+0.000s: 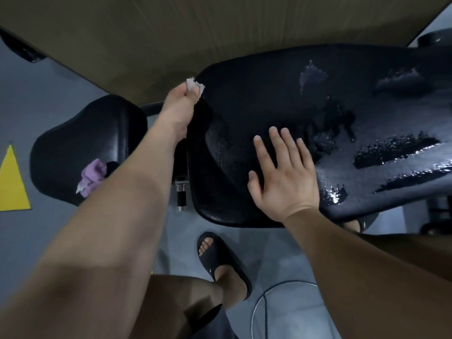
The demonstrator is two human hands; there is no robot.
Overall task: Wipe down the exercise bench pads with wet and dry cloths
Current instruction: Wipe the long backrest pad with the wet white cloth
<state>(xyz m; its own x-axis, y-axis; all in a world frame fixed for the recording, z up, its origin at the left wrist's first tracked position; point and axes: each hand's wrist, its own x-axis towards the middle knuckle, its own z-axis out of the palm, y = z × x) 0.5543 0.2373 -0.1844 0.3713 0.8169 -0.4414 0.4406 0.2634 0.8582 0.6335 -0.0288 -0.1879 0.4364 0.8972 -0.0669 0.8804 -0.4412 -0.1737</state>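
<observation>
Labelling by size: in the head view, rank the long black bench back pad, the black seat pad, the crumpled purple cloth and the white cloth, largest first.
1. long black back pad
2. black seat pad
3. crumpled purple cloth
4. white cloth, mostly hidden in the left hand, so unsure.

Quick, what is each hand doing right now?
Left hand: grips a white cloth at the long pad's edge.
Right hand: open, flat on the long pad.
</observation>
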